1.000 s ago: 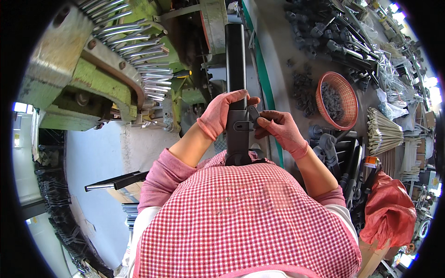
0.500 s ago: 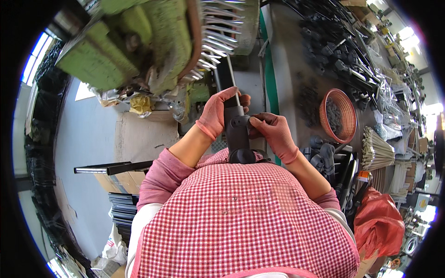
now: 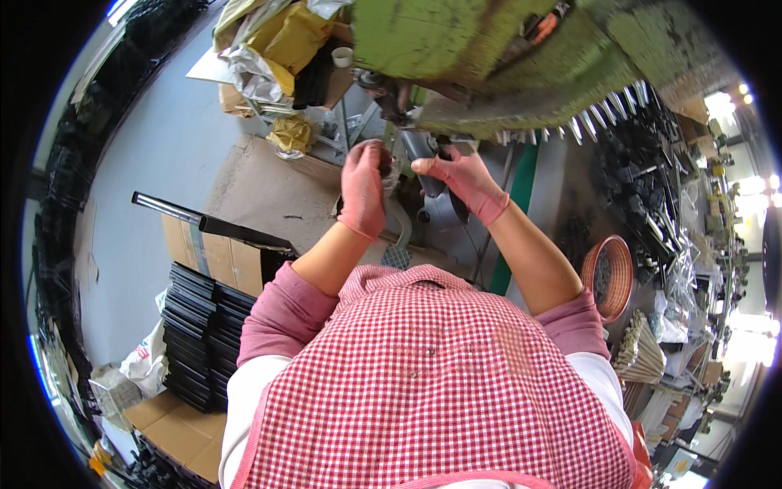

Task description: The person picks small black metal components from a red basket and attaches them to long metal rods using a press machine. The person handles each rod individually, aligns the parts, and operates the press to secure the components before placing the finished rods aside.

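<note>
My gloved right hand (image 3: 468, 181) is closed around a dark grey plastic fitting (image 3: 444, 210) with a tubular upper part and a rounded lower end. The fitting sits tilted just beneath the green machine (image 3: 456, 53), and its upper end meets or passes behind the machine's underside; contact cannot be made out. To its left, my gloved left hand (image 3: 363, 189) is raised with fingers curled in. Whatever those fingers hold, if anything, is hidden. A curved pale metal bar (image 3: 401, 222) runs below, between the two hands.
Thin metal rods (image 3: 582, 126) jut from the machine's lower right edge. A red basket (image 3: 626, 281) of small dark parts stands at right, near piled black parts (image 3: 631, 179). Stacked black tubes (image 3: 204, 342) lie at left, with a long tube (image 3: 204, 220) above. A crumpled yellow bag (image 3: 291, 134) sits behind cardboard (image 3: 252, 183).
My view has swung left. The fitting, earlier between both hands with a metal rod at its top, is now in my right hand under the machine. My left hand has come off it.
</note>
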Demonstrator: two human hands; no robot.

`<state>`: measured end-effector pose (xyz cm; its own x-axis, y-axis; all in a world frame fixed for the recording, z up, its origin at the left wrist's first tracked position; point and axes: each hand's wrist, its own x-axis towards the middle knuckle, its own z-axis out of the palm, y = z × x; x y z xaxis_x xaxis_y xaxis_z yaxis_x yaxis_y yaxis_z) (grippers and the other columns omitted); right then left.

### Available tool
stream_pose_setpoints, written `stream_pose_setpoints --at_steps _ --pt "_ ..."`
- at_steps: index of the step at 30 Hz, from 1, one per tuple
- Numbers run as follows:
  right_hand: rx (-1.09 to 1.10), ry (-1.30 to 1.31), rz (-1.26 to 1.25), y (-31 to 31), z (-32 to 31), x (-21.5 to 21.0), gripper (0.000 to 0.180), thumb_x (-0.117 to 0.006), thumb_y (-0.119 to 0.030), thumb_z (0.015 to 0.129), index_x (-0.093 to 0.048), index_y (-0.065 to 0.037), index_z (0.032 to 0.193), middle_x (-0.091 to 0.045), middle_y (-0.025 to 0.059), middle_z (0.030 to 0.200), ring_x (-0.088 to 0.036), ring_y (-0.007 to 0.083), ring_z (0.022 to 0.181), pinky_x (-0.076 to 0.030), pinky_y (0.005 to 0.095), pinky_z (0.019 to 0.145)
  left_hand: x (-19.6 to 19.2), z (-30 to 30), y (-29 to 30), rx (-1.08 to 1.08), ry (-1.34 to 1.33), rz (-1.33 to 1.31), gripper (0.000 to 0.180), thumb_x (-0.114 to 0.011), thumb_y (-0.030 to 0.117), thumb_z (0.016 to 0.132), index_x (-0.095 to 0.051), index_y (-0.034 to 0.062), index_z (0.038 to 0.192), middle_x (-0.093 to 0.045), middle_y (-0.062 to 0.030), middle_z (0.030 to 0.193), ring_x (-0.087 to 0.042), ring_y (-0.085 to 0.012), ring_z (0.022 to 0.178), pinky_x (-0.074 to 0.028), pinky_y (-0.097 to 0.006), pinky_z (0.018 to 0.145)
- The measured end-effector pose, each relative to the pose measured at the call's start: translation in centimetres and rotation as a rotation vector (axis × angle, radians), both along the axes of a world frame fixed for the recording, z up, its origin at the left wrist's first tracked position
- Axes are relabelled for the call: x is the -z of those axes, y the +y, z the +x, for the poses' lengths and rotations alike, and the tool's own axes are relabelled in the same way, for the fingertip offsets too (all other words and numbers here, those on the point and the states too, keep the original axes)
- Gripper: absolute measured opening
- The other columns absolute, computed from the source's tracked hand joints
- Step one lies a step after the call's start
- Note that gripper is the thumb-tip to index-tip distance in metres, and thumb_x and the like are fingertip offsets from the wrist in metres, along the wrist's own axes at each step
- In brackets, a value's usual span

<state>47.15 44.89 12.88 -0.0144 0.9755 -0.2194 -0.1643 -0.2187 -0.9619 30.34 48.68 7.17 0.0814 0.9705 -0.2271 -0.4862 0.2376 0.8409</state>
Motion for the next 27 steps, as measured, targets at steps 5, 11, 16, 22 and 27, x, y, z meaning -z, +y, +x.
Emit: stream_pose_setpoints --at_steps 5,11,16,22,27 --pt "-0.054 0.04 -0.265 3.5 -1.2 -1.0 0.028 -0.079 -0.021 0.078 -0.067 -0.006 0.098 -0.064 0.0022 0.087 -0.064 0.0137 0.071 -0.055 0.0315 0.061 -1.8 -2.4 5.4 0.211 -0.188 -0.2 0.033 -0.049 0.026 0.102 -0.055 0.0057 0.127 -0.065 -0.0077 0.116 -0.064 -0.0203 0.106 -0.05 -0.034 0.093" --pt "-0.127 -0.126 -0.273 4.4 -0.8 -1.7 0.044 -0.084 -0.031 0.073 -0.064 -0.007 0.106 -0.061 0.0021 0.084 -0.062 0.0136 0.065 -0.056 0.0319 0.059 -3.3 -0.3 9.3 0.451 -0.432 -0.08 0.024 -0.056 0.031 0.098 -0.064 0.0123 0.11 -0.067 -0.0017 0.09 -0.062 -0.0119 0.075 -0.047 -0.026 0.065" --pt "-0.145 -0.138 -0.257 4.0 -1.5 -2.1 0.039 -0.08 -0.029 0.078 -0.066 -0.009 0.109 -0.064 -0.0011 0.091 -0.06 0.0065 0.07 -0.049 0.0248 0.062 -2.3 -0.3 11.3 0.472 -0.299 -0.141 0.014 -0.061 0.024 0.092 -0.066 0.0112 0.095 -0.065 0.0002 0.081 -0.057 -0.0107 0.062 -0.04 -0.024 0.053" --pt "-0.061 -1.157 0.181 3.2 -4.7 -1.6 0.059 -0.079 -0.032 0.069 -0.063 -0.002 0.118 -0.07 0.0198 0.105 -0.067 0.0336 0.1 -0.05 0.0392 0.091 0.6 -2.2 10.8 0.507 -0.219 -0.207 0.024 -0.061 0.038 0.093 -0.065 0.0138 0.093 -0.065 0.0021 0.078 -0.052 -0.0108 0.053 -0.036 -0.023 0.048" --pt "-0.074 -1.16 -0.011 2.8 -5.8 -0.6 0.056 -0.077 -0.037 0.067 -0.067 0.001 0.106 -0.069 0.0231 0.103 -0.066 0.0368 0.098 -0.051 0.0412 0.091 3.5 -4.9 12.8 0.553 -0.016 -0.183 0.027 -0.061 0.034 0.096 -0.064 0.0132 0.113 -0.07 0.0012 0.103 -0.066 -0.0103 0.091 -0.054 -0.025 0.073"
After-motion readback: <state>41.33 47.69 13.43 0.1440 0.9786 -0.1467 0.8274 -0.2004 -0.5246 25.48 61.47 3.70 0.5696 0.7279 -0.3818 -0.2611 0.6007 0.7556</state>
